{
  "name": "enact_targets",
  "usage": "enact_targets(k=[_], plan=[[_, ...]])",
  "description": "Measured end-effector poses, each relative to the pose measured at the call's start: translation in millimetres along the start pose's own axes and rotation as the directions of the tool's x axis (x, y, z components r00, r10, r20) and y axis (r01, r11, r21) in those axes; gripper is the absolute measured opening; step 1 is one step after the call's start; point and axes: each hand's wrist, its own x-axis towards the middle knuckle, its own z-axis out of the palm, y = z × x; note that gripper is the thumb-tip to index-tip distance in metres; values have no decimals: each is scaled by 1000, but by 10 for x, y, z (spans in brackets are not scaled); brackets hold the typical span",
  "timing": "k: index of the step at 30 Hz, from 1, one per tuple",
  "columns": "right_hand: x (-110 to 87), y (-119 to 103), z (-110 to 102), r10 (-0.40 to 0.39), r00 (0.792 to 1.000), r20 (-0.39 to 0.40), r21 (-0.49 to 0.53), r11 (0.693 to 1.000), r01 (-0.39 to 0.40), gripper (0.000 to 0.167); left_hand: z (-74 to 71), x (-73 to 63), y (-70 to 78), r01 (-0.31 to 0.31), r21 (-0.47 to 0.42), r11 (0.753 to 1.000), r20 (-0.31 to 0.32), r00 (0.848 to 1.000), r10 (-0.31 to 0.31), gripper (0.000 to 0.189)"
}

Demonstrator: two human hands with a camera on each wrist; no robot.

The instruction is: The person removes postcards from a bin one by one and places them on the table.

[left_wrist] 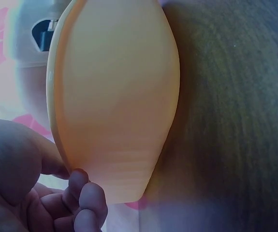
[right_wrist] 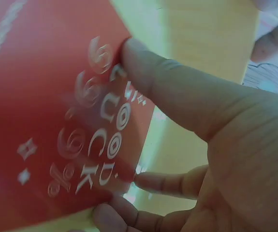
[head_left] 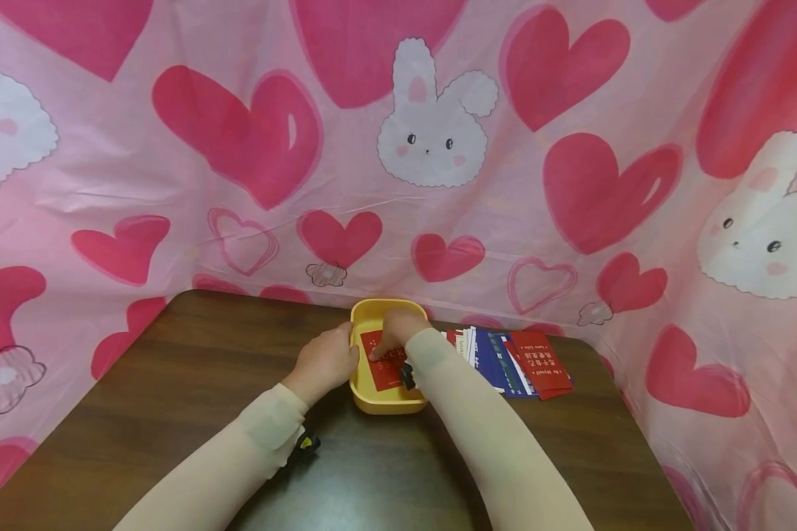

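A yellow plastic bin (head_left: pixel 372 405) stands on the dark wooden table. My left hand (head_left: pixel 324 361) pinches its left rim between thumb and fingers; the left wrist view shows the bin's outer wall (left_wrist: pixel 114 96) beside the fingertips. Inside the bin, my right hand (head_left: pixel 398 333) holds a red card (head_left: pixel 385 372) by its edges. In the right wrist view the thumb lies over the face of the red card (right_wrist: pixel 56 121), with the other fingers along its edge. White lettering on it includes "GOOD LUCK" and "99.9%".
Right of the bin lies a fanned row of cards, including blue cards (head_left: pixel 488 361) and a red card (head_left: pixel 539 361) at its right end. A pink curtain (head_left: pixel 345 169) with hearts and rabbits hangs behind the table (head_left: pixel 192 369).
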Motion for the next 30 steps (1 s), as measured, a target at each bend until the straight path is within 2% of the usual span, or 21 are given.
enact_targets(k=[3,8,13,15,19,23,25,28,30], plan=[[78,-24,-7,5,999,32,-35,999,-4,50,-3,-8,4,1,-1,1000,-2,1000,-1,54],[333,-18,35,42,994,102,-79,996,-34,53,-9,-10,13,2,13,1000,-5,1000,-2,52],[412,8,69,22,995,96,-72,997,-15,53,-2,-7,24,0,21,1000,-13,1000,1,52],[342,5,44,0,996,84,-57,998,4,55,3,-7,26,-1,21,1000,-13,1000,2,52],[352,40,58,-23,998,60,-34,999,25,63,5,-7,24,3,22,1000,-10,1000,-2,52],[388,70,65,-23,997,68,2,1000,23,57,3,-10,17,10,22,1000,-10,1000,-9,51],[310,78,6,-39,998,48,43,998,37,51,3,-13,15,13,19,1000,-11,1000,-13,51],[196,128,-63,-63,997,-35,160,985,68,45,8,-10,13,13,19,1000,-13,1000,-13,51],[187,211,-79,-92,990,-104,269,956,117,43,9,-5,12,13,18,1000,-12,1000,-13,52]])
